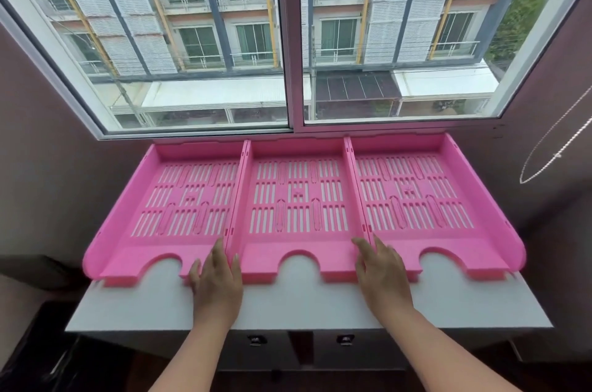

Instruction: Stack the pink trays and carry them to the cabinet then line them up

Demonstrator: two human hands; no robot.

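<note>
Three pink slotted trays lie side by side on a white cabinet top (288, 305) under the window: the left tray (166, 199), the middle tray (298, 199) and the right tray (416, 199). Their side walls touch. My left hand (217, 282) rests flat over the front seam between the left and middle trays, fingers spread. At the front seam between the middle and right trays lies my right hand (381, 273), also flat with fingers apart. Neither hand closes around a tray.
A big window (291, 39) rises directly behind the trays. Dark walls flank the cabinet on both sides. A bead cord (557, 148) hangs at the right. Two drawer handles (256, 340) show below the cabinet top's front edge.
</note>
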